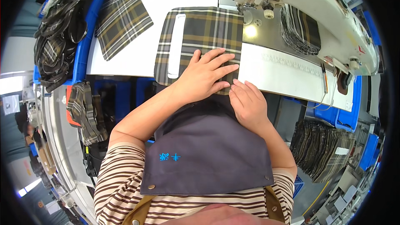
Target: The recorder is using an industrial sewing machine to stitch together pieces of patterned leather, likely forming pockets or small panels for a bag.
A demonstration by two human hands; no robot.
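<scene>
A plaid fabric piece (pixel 200 25) in dark grey, olive and white lies on the white sewing table, rounded at its left corners. Along its left part runs a white strip (pixel 176 46). My left hand (pixel 206 73) rests flat on the near right area of the cloth, fingers spread. At the near right corner, my right hand (pixel 250 102) has its thumb and fingers close together on the fabric's edge; the grip is partly hidden. The cloth's far right corner reaches the sewing machine's presser foot (pixel 246 7), beside a lit spot on the metal plate.
The sewing machine (pixel 308 12) overhangs the right side. Under its arm sits a stack of plaid pieces (pixel 301 31). Another plaid piece (pixel 124 18) lies left, beside a blue bin (pixel 89 25) of dark pieces. Orange-handled tweezers (pixel 325 79) lie near the table's right end.
</scene>
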